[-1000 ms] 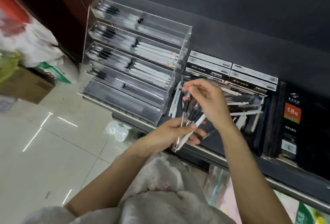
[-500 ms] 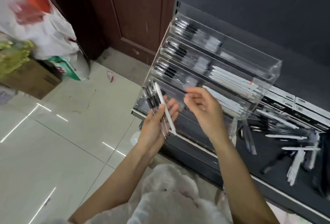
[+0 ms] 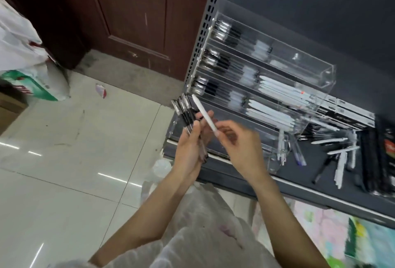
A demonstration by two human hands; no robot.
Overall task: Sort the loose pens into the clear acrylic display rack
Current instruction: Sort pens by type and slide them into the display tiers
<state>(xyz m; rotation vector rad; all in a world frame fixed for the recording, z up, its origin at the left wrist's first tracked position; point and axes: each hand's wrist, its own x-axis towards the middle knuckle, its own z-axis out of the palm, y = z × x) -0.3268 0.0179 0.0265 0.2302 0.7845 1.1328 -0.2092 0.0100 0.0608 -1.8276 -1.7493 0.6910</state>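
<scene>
A clear acrylic display rack (image 3: 320, 71) with stepped tiers stands on the dark shelf (image 3: 310, 184); its tiers hold rows of black pens and white pens. My left hand (image 3: 190, 150) grips a bundle of black-and-clear pens (image 3: 183, 110) in front of the rack's left end. My right hand (image 3: 239, 148) pinches the lower end of a white pen (image 3: 204, 114), which points up and to the left, just beside the bundle. Loose white and dark pens (image 3: 339, 158) lie on the shelf to the right of the rack.
Flat black-and-white boxes (image 3: 350, 116) and dark packs (image 3: 382, 152) sit right of the rack. A brown wooden door (image 3: 132, 15) rises behind a pale tiled floor (image 3: 64, 171). White plastic bags (image 3: 23, 53) and a cardboard box (image 3: 8, 107) stand at far left.
The view swung left, away from the loose pens and toward the rack. My left hand carried the bundle to the rack's left end; my right hand now pinches the white pen that lay in the bundle.
</scene>
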